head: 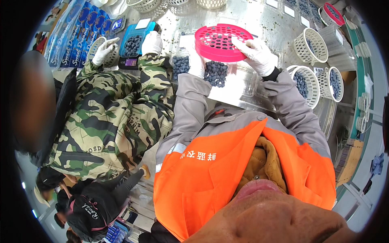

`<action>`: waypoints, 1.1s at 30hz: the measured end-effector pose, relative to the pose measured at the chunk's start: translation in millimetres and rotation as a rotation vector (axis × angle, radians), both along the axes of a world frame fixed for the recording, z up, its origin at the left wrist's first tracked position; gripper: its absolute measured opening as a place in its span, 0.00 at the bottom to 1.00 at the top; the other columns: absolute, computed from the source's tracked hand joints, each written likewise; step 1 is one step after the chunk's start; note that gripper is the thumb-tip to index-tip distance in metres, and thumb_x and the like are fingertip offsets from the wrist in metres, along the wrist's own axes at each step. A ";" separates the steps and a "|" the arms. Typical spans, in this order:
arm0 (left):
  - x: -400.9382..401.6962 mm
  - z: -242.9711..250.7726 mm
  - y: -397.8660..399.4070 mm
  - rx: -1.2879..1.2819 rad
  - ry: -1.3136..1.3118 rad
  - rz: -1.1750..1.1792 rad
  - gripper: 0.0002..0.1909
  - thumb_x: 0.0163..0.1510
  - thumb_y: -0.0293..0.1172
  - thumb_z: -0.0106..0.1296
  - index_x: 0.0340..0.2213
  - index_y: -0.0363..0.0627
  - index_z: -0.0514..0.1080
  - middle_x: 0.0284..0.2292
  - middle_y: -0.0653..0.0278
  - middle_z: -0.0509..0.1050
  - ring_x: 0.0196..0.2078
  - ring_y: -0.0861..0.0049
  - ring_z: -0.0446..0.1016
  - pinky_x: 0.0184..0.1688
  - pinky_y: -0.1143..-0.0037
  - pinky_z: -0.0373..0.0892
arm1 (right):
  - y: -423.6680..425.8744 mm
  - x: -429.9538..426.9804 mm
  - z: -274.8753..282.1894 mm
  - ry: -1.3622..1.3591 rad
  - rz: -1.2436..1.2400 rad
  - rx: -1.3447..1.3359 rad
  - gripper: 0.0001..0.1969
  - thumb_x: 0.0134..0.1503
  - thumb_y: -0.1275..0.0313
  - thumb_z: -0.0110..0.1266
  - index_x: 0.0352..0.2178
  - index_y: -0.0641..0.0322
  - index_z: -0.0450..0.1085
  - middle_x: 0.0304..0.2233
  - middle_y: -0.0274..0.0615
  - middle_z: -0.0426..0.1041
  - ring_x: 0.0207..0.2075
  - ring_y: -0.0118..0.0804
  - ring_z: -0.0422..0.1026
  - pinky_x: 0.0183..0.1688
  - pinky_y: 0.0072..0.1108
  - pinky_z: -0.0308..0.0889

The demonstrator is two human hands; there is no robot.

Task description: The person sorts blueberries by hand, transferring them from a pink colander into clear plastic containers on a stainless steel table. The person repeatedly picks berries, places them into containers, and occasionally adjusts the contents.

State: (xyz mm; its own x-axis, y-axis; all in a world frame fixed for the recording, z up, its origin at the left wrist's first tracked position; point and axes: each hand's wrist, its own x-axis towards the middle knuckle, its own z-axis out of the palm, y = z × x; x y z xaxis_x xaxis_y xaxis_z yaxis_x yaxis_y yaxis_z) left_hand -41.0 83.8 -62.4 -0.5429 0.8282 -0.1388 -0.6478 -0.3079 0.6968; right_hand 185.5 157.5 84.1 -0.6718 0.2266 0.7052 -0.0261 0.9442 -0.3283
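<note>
A pink plastic sieve [221, 56] with round holes is held tilted above the metal table. My right hand [258, 56], in a white glove, grips its right rim, thumb on top. My left hand [197, 62], gloved too, is at the left rim, its fingers partly hidden behind the sieve. A few blueberries show through the holes. Below lies a squarish heap of blueberries [216, 74]; glare hides whether a container surrounds it. Left of my left hand, a clear plastic punnet [180, 66] holds more blueberries. An open clear plastic container [249, 80] lies right of the heap.
At left, a co-worker's gloved hands [152, 44] are by a blue box of blueberries [132, 45] on a digital scale [129, 63]. White perforated baskets [314, 88] with blueberries stand at right. Another pink sieve [332, 15] is at far right. Blue printed packaging [82, 33] lies far left.
</note>
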 end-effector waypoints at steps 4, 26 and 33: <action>4.2 10.6 7.0 -0.018 -0.007 -0.035 0.40 0.66 0.64 0.23 0.61 0.42 0.61 0.58 0.50 0.68 0.57 0.56 0.70 0.57 0.58 0.73 | 2.1 -5.0 -9.7 -0.028 -0.006 -0.032 0.29 0.45 0.80 0.67 0.51 0.48 0.75 0.20 0.37 0.70 0.20 0.35 0.70 0.23 0.25 0.65; 11.3 20.9 3.4 -0.181 0.049 -0.106 0.47 0.64 0.69 0.21 0.65 0.38 0.55 0.63 0.49 0.61 0.65 0.60 0.61 0.67 0.64 0.58 | 13.7 13.2 -18.2 -0.236 -0.022 -0.362 0.24 0.56 0.66 0.64 0.54 0.56 0.71 0.33 0.43 0.76 0.28 0.34 0.74 0.31 0.26 0.71; 12.4 22.8 -0.9 -0.157 0.237 -0.044 0.43 0.67 0.64 0.23 0.66 0.38 0.53 0.66 0.50 0.57 0.69 0.63 0.54 0.71 0.67 0.49 | 14.6 32.6 5.0 -0.094 -0.471 -0.033 0.29 0.44 0.78 0.66 0.51 0.53 0.75 0.33 0.41 0.75 0.31 0.39 0.76 0.32 0.25 0.71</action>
State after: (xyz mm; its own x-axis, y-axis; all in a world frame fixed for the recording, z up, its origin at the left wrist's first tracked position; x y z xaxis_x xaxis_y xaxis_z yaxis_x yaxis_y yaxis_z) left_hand -28.7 82.9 -39.6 -0.5400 0.8298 -0.1409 -0.4716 -0.1595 0.8673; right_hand 218.1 172.1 89.1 -0.5509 0.5428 0.6339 0.4332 0.8352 -0.3388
